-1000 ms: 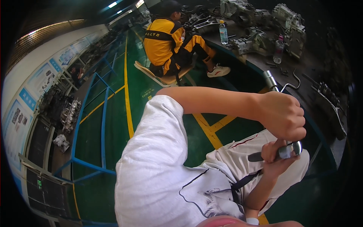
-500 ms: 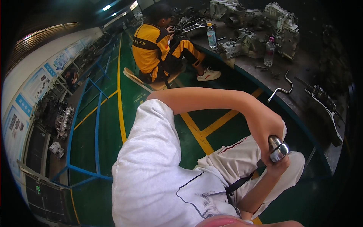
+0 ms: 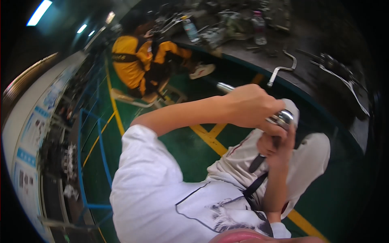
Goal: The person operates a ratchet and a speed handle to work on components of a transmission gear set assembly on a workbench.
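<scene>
My left hand (image 3: 253, 106) reaches across from the left, its fingers closed around a chrome rod (image 3: 225, 86) that looks like an extension bar. The rod's far end sticks out past the knuckles. At the thumb side sits the round chrome head (image 3: 285, 117) of what looks like a ratchet wrench. My right hand (image 3: 277, 148) comes up from below and is wrapped around the wrench just under that head. Its black handle (image 3: 257, 163) pokes out below the fingers. The joint between rod and head is mostly hidden by my fingers. Both hands are above my lap.
On the dark workbench (image 3: 312, 87) lie a bent metal crank bar (image 3: 285, 67), a gasket-like metal frame (image 3: 344, 83), engine castings (image 3: 233, 28) and two bottles. A person (image 3: 135, 60) in yellow and black sits at the bench. Blue railings (image 3: 101, 146) run along the left.
My hands have turned the tool: the rod now points left and the black handle shows below. My left wrist has swung leftward. The whole view has tilted and shifted.
</scene>
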### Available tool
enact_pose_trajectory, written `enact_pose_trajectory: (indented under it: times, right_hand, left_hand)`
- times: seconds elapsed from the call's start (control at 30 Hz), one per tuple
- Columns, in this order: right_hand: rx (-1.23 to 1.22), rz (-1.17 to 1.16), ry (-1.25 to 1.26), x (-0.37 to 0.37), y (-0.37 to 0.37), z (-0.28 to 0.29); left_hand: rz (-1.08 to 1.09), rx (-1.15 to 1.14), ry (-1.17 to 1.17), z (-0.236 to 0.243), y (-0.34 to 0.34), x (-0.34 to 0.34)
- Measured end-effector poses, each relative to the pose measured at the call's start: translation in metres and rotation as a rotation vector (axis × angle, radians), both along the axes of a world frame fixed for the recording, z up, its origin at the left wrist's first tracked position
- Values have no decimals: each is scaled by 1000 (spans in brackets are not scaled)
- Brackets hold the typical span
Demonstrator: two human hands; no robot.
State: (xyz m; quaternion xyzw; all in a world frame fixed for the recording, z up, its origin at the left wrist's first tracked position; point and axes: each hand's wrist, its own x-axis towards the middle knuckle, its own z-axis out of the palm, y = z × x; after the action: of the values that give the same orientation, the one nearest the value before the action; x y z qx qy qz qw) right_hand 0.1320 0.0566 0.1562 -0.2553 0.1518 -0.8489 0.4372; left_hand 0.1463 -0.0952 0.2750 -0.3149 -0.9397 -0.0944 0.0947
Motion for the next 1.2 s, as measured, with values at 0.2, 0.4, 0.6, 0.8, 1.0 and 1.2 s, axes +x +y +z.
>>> enact_pose_trajectory:
  times: [0.2,0.4,0.6,0.8,1.0,1.2]
  right_hand:
    - [-78,27,-73,17,-1,9]
    - [9,-82,100,-2,17,-9]
    - [234,-355,261,0,23,-1]
    - [210,-202,-88,-14,22,14]
    - [54,-50,-292,-11,16,13]
    - [-137,70,-435,3,29,26]
  left_hand:
    - [-90,18,473,-21,5,-6]
    - [-98,59,-384,31,13,-10]
    - [-126,158,-805,27,-1,-31]
    - [113,132,-549,10,4,-33]
    - [16,-277,-146,13,7,-40]
    - [-130,-325,227,4,13,-40]
